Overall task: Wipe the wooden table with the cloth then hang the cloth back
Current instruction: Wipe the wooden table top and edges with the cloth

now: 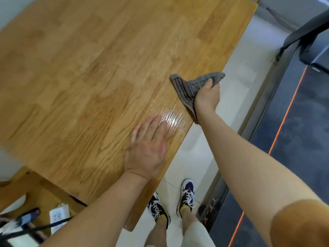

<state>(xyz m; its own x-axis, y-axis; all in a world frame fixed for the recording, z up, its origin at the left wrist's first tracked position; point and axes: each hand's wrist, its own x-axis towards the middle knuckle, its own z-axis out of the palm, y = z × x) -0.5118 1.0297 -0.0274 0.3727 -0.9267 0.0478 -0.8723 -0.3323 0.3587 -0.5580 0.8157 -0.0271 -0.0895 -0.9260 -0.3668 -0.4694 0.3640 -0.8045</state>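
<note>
The wooden table point(99, 68) fills most of the view, with a shiny wet-looking patch near its right edge. A grey striped cloth point(188, 86) lies bunched at that right edge, partly over the side. My right hand point(207, 97) is closed on the cloth, fingers curled over its top. My left hand point(147, 148) rests flat on the tabletop, fingers apart, just below the shiny patch and holding nothing.
White tiled floor point(236, 82) runs along the table's right side, where my feet in dark sneakers point(187, 195) stand. A dark mat with an orange line point(292, 111) and a black frame point(302, 32) lie further right. A wooden bench point(26, 184) and a power strip point(58, 216) sit lower left.
</note>
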